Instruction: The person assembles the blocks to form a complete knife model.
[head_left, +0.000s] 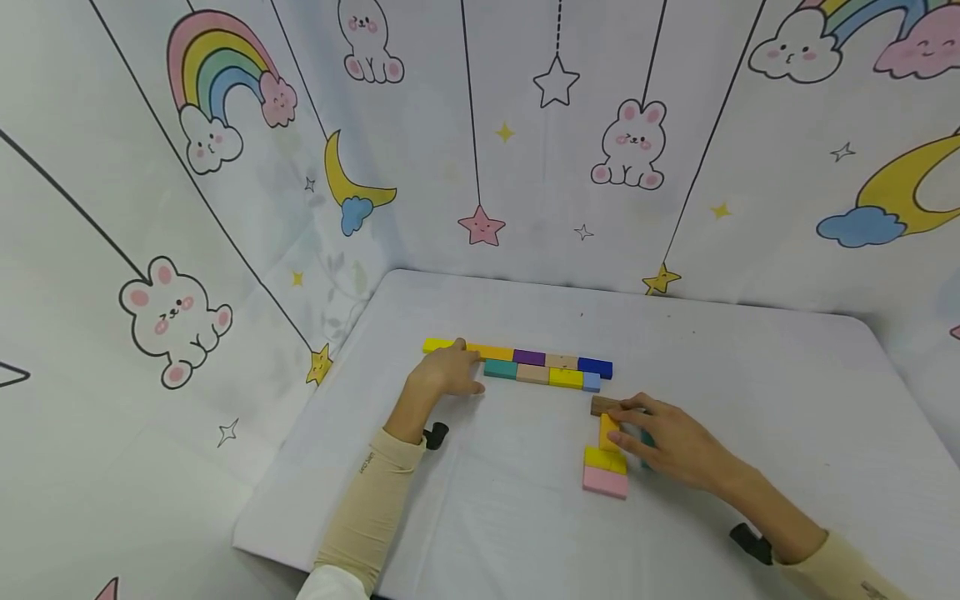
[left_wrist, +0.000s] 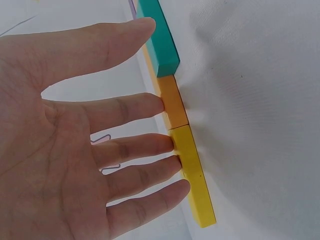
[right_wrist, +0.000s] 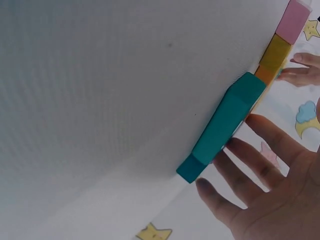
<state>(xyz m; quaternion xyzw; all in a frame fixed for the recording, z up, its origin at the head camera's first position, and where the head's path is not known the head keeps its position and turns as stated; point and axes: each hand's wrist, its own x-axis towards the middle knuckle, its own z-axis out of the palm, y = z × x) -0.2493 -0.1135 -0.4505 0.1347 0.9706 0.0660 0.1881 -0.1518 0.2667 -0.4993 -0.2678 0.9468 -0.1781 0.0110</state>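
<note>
My left hand (head_left: pixel 450 371) reaches to the left end of the back row of coloured blocks. Its fingers are fairly straight, with tips against a yellow block (left_wrist: pixel 194 175) and an orange block (left_wrist: pixel 173 102); the thumb is near a teal block (left_wrist: pixel 161 40). My right hand (head_left: pixel 678 442) hovers over the nearer group, its extended fingertips at a brown block (head_left: pixel 600 406) and an orange block (head_left: pixel 608 433). Beneath that hand, a teal block (right_wrist: pixel 230 117) is mostly hidden in the head view. Yellow (head_left: pixel 604 459) and pink blocks (head_left: pixel 604 482) lie toward me.
The back row continues right with purple (head_left: pixel 529 357), tan and dark blue (head_left: pixel 596 367) blocks. A front row holds tan, yellow (head_left: pixel 566 377) and light blue blocks. The white table (head_left: pixel 360 500) meets a cartoon-printed curtain (head_left: pixel 525 167) at the back.
</note>
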